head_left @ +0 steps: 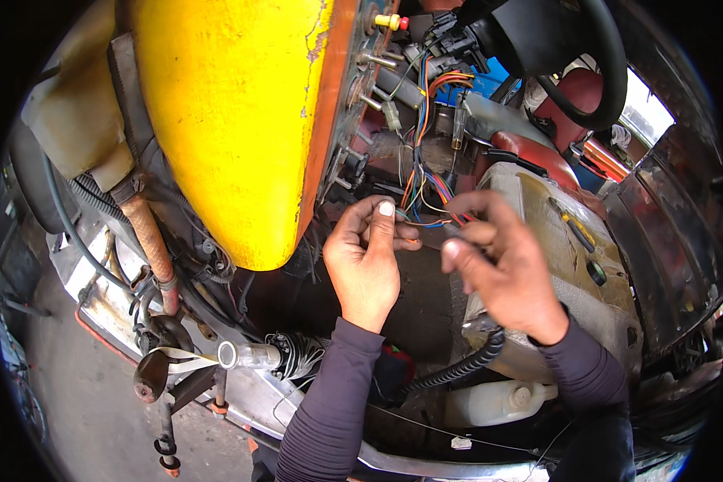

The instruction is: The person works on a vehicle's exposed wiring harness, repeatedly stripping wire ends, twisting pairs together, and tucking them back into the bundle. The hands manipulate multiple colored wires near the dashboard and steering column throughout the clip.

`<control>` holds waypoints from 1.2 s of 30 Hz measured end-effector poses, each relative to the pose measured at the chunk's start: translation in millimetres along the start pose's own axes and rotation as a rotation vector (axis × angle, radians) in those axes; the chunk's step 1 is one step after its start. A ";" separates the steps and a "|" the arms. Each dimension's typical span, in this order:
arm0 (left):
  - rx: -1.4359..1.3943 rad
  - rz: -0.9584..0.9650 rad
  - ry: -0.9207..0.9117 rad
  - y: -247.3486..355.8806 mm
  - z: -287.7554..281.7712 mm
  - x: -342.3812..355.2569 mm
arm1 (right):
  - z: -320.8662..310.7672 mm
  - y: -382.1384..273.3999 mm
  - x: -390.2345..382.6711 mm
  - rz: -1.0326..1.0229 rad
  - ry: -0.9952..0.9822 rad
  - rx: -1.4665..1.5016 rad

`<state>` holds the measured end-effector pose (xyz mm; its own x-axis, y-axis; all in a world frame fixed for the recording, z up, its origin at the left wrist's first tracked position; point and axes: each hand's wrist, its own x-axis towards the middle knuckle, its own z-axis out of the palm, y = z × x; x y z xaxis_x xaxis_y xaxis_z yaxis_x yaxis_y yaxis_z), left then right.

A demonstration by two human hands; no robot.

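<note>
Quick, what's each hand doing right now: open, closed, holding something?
Left hand: closed, pinching thin, multicoloured electrical wires.
Right hand: partly curled beside those wires; blurred, so whether it grips any cannot be told.

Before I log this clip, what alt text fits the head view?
A person's left hand pinches colored wires, the blurred right hand close beside it. A large yellow panel is at upper left, a black steering wheel at upper right.

A yellow panel (233, 120) stands left of a black steering wheel (614, 64), a whitish jug (486, 404) well below.
</note>
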<state>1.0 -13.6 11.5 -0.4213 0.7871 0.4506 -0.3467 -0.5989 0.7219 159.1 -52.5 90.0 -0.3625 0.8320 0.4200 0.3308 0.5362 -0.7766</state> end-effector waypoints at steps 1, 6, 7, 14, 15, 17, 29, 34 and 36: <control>-0.021 0.011 0.008 -0.8 -1.0 0.2 | -7.3 -4.5 3.8 0.070 -0.013 0.006; -0.013 0.005 0.008 0.9 -0.3 0.9 | -17.8 -1.1 12.3 0.173 -0.122 0.037; -0.005 0.006 0.007 1.1 -0.6 0.7 | -15.2 -2.4 12.8 0.163 -0.141 0.060; -0.033 0.006 -0.001 0.6 -1.6 -0.4 | -5.6 9.8 14.4 0.129 -0.121 0.099; -0.029 0.007 -0.002 0.2 -1.1 0.1 | -5.3 11.2 14.4 0.116 -0.109 0.089; -0.022 0.008 -0.006 -1.6 -0.3 -0.2 | -5.0 14.4 13.0 0.109 -0.099 0.089; -0.035 -0.017 0.012 -4.3 -4.4 0.0 | -67.7 -70.4 90.4 -0.565 0.624 -0.623; -0.029 -0.004 0.006 -4.9 -3.9 1.6 | -61.7 -119.6 113.6 -0.693 0.783 -0.927; -0.025 -0.005 0.007 -5.0 -5.3 1.2 | -51.7 -125.4 115.0 -0.741 0.816 -0.948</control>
<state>-2.3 -10.5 5.6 -0.4256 0.7892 0.4428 -0.3698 -0.5982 0.7109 120.9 -16.7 259.9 -0.2226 0.0025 0.9749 0.8488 0.4924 0.1926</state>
